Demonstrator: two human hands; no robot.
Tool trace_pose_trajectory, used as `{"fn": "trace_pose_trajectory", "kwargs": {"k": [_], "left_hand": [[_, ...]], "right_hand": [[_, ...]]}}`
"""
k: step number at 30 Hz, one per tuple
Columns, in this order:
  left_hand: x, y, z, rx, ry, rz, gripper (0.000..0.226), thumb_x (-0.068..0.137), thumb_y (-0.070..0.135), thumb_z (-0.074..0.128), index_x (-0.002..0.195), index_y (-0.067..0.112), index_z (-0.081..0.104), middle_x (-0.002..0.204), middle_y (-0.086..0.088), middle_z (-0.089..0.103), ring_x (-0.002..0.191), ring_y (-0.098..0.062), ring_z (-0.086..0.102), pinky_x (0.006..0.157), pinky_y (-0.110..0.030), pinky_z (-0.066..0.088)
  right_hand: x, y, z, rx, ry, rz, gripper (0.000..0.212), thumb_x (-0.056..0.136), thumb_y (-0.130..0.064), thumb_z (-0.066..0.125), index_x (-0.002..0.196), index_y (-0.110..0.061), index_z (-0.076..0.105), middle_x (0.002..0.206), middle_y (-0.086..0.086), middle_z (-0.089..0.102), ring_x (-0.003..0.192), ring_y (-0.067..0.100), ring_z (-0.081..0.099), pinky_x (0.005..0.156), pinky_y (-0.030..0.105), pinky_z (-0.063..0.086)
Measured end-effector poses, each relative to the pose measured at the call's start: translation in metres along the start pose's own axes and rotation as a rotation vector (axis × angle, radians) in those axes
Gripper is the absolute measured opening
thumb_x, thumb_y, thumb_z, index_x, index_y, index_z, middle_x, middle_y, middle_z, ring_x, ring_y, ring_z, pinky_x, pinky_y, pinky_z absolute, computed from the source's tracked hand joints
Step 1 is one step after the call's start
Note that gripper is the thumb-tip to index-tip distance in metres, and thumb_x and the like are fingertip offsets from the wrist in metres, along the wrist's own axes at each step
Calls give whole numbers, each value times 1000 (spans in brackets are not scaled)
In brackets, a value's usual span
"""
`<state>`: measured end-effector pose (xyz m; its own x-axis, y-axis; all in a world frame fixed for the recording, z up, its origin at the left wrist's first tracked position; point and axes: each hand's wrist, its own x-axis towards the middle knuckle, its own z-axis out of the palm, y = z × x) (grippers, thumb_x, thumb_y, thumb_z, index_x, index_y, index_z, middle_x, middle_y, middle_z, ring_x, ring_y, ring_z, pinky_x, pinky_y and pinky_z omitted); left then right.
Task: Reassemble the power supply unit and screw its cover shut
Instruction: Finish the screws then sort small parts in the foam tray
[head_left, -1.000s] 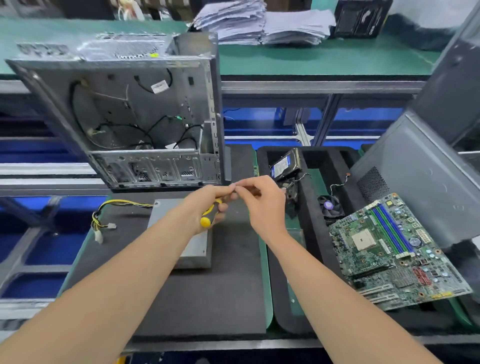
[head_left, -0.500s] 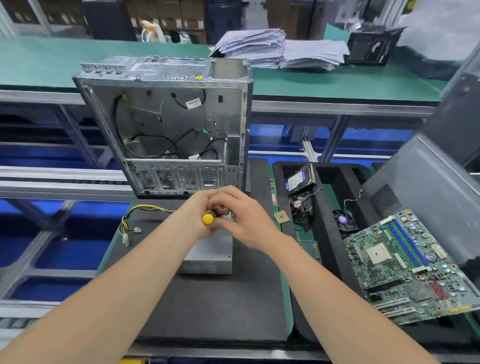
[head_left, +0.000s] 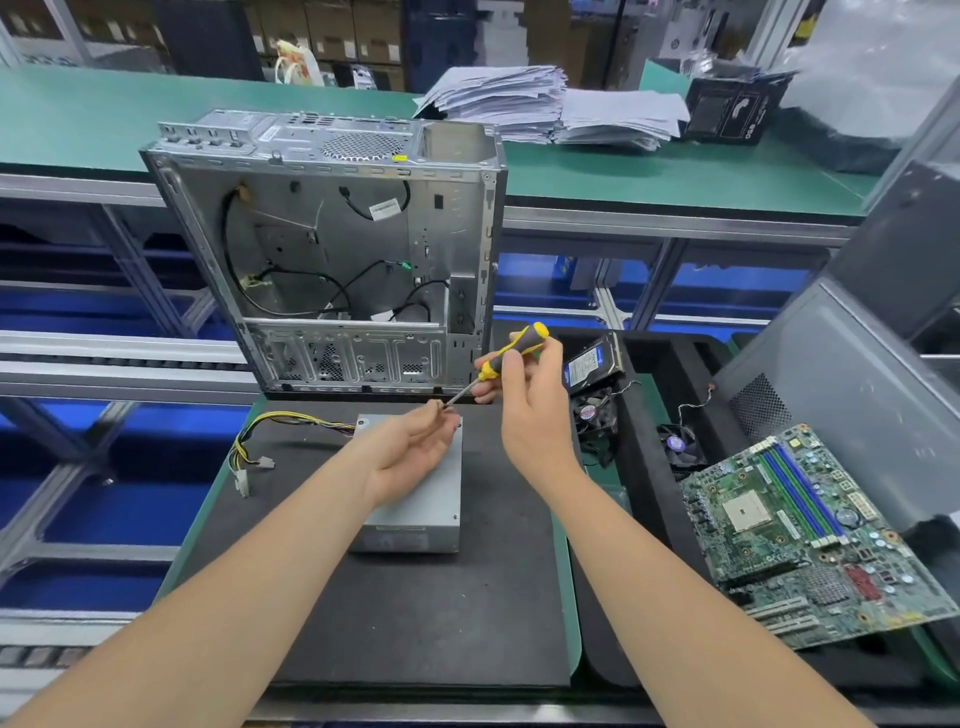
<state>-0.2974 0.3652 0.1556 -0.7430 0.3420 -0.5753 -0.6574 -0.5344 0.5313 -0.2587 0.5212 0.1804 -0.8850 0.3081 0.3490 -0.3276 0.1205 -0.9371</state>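
Now, right hand (head_left: 535, 415) grips screwdriver (head_left: 488, 370), tip downward

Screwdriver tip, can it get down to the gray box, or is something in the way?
Yes, the left hand is. It lies over the gray box and its fingers pinch the tip of the screwdriver, which the right hand holds above. Nothing else sits between them.

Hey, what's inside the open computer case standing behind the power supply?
Inside the computer case: loose black cables and a white label against bare metal. No boards or drives show. The right hand and screwdriver cover its lower right corner.
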Motion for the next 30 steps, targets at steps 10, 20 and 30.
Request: {"fn": "trace_pose_trajectory", "kwargs": {"k": [10, 20, 30], "left_hand": [[-9, -8, 2, -64, -84, 41, 13, 105, 6, 53, 105, -3, 62, 81, -9, 73, 69, -12, 74, 61, -19, 59], [-12, -7, -2, -21, -93, 62, 13, 104, 4, 53, 108, -4, 62, 82, -9, 76, 71, -12, 75, 63, -18, 60], [-11, -11, -15, 353, -143, 139, 12, 104, 10, 56, 102, 2, 65, 87, -6, 70, 74, -11, 66, 67, -17, 58]], "right_hand": [[-5, -6, 0, 19, 38, 10, 15, 113, -16, 38, 119, -3, 42, 102, 13, 72, 74, 23, 72, 72, 32, 60], [-5, -5, 1, 32, 24, 2, 15, 113, -14, 37, 119, -1, 41, 103, 16, 71, 72, 24, 72, 70, 31, 60], [-1, -5, -3, 2, -66, 24, 15, 107, -22, 55, 110, -12, 44, 91, 11, 71, 68, 29, 74, 65, 41, 63]]}}
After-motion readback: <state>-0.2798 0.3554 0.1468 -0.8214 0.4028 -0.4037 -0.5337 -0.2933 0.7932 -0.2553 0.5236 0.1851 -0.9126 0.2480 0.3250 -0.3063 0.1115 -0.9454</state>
